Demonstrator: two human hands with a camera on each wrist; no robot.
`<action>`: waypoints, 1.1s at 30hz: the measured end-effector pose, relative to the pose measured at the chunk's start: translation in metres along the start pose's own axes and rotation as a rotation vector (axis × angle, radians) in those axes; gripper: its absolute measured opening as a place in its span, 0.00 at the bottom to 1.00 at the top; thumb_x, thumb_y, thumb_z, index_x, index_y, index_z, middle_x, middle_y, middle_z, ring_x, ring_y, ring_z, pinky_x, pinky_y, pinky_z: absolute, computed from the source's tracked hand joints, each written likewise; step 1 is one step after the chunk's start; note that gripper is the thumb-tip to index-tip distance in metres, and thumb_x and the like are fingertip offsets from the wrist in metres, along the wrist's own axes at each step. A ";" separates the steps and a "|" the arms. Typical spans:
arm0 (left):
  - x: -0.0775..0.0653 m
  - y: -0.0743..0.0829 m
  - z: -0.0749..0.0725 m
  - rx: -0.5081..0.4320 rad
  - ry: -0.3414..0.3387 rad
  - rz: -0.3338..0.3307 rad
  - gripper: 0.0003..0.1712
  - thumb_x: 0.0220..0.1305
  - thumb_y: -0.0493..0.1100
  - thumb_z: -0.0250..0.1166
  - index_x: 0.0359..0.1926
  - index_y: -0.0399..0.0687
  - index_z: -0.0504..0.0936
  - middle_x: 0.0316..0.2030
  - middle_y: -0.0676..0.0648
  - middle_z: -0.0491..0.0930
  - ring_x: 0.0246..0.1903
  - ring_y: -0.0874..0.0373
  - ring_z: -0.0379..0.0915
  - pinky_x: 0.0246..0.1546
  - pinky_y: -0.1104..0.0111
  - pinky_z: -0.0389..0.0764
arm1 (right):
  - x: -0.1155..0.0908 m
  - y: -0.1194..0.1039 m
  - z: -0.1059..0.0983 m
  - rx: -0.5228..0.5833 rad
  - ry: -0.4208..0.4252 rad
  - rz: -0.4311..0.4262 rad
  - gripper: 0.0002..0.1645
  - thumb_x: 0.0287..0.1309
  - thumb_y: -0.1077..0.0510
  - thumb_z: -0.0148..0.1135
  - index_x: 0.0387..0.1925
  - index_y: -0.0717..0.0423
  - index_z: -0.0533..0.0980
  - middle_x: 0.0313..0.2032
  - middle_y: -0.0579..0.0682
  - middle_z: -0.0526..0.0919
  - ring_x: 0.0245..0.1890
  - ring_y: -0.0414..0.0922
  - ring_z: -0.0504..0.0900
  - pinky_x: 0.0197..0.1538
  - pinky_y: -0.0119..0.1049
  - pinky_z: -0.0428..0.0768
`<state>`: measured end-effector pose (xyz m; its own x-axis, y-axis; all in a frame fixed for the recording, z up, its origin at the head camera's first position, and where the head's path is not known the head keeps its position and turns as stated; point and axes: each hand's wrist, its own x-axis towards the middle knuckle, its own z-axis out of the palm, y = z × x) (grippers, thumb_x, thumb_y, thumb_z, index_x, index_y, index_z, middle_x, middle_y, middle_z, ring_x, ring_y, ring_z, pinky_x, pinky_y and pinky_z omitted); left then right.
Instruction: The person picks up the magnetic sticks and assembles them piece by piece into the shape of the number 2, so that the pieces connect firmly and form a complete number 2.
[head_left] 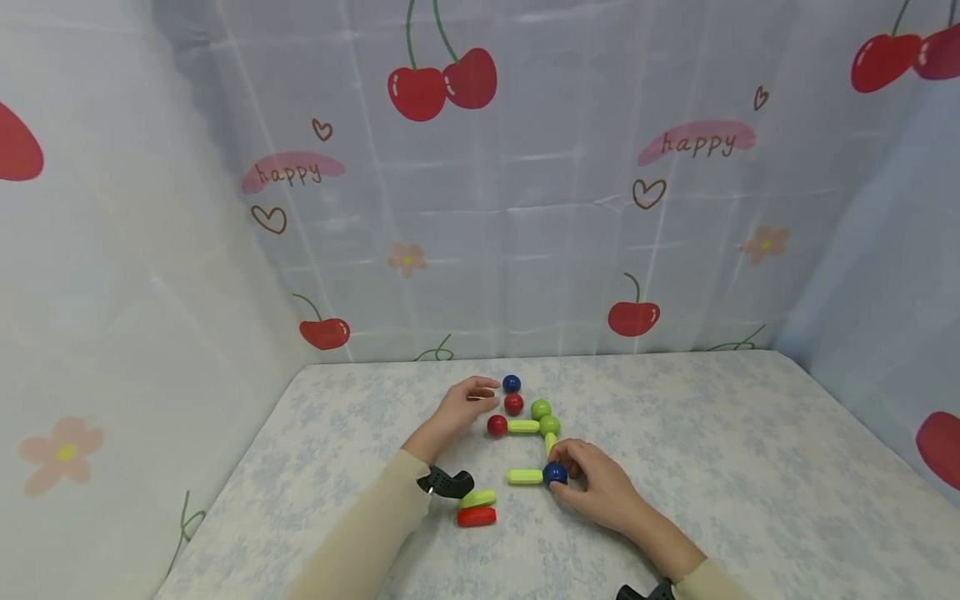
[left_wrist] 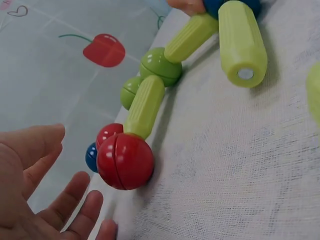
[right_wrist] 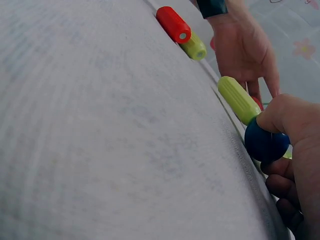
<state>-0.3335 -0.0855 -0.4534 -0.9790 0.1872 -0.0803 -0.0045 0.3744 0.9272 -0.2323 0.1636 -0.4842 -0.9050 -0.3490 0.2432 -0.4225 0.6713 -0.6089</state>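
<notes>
My right hand [head_left: 600, 483] pinches a dark blue ball [head_left: 555, 474] between thumb and fingers. A yellow-green rod [head_left: 524, 477] sticks out leftward from that ball. Another yellow-green rod [head_left: 551, 442] runs from it to a green ball [head_left: 550, 425], where a further rod [head_left: 522, 426] leads to a red ball [head_left: 497, 425]. Beside this red ball, my left hand [head_left: 467, 403] hovers with fingers parted and nothing between them, as the left wrist view shows. In the right wrist view, the thumb presses the blue ball [right_wrist: 265, 141] near the rod's end.
Behind the joined pieces sit a loose blue ball [head_left: 512, 383], a red ball [head_left: 513, 404] and a green ball [head_left: 541, 409]. A yellow-green rod [head_left: 477, 498] and a red rod [head_left: 477, 517] lie near my left wrist. A cherry-print curtain [head_left: 525, 208] stands behind the cloth-covered table [head_left: 712, 433].
</notes>
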 end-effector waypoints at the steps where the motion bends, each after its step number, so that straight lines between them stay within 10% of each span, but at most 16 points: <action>1: 0.002 -0.001 0.001 -0.007 -0.021 -0.013 0.18 0.72 0.45 0.61 0.61 0.56 0.78 0.61 0.44 0.76 0.62 0.47 0.71 0.65 0.48 0.70 | 0.000 -0.001 0.000 0.001 0.002 -0.003 0.18 0.54 0.53 0.73 0.45 0.42 0.76 0.35 0.35 0.74 0.35 0.35 0.71 0.39 0.30 0.73; 11: 0.016 -0.001 0.016 -0.012 -0.148 -0.061 0.22 0.70 0.47 0.63 0.64 0.60 0.78 0.64 0.43 0.74 0.63 0.47 0.70 0.67 0.49 0.68 | -0.002 0.000 0.001 0.004 0.004 -0.006 0.17 0.55 0.52 0.72 0.45 0.41 0.76 0.34 0.35 0.74 0.35 0.34 0.71 0.38 0.30 0.72; 33: 0.020 -0.004 0.028 0.009 0.017 -0.096 0.14 0.69 0.42 0.63 0.54 0.56 0.82 0.54 0.43 0.77 0.49 0.52 0.75 0.53 0.59 0.79 | 0.002 0.004 0.004 -0.015 0.011 0.001 0.17 0.55 0.50 0.73 0.46 0.40 0.76 0.34 0.35 0.73 0.35 0.33 0.70 0.38 0.29 0.72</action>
<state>-0.3474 -0.0578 -0.4688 -0.9774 0.1350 -0.1628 -0.0969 0.3981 0.9122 -0.2359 0.1624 -0.4893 -0.9059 -0.3410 0.2510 -0.4221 0.6817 -0.5976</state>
